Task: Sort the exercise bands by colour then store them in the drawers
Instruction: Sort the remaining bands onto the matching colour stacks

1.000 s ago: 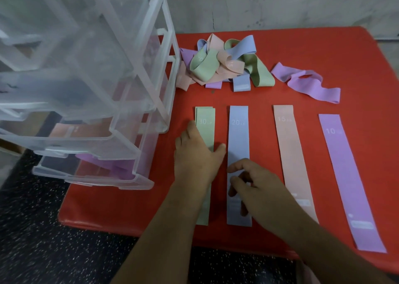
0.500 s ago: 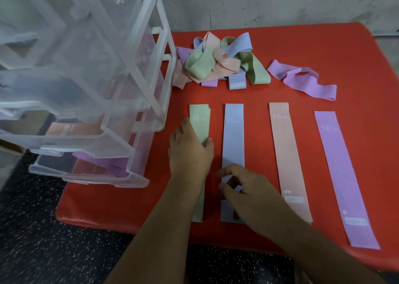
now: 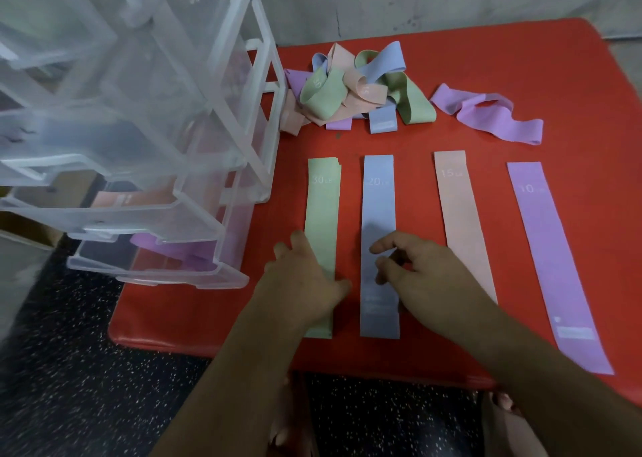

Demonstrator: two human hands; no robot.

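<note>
The left hand [image 3: 305, 279], fingers flat, has slid down the stacked pale green fabric bands [image 3: 322, 206] on the red table [image 3: 573, 74] (smoothing; sorting continues). The right hand [image 3: 427, 272] stays curled over the blue fabric band [image 3: 378, 196]; whether pinching, I cannot tell.

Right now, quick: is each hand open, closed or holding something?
Left hand: open, resting flat on the green band.
Right hand: open, fingers loosely curled over the blue band, gripping nothing.

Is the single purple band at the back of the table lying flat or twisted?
Twisted: the purple band lies in loose, wavy folds, apart from the mixed pile beside it.
</note>
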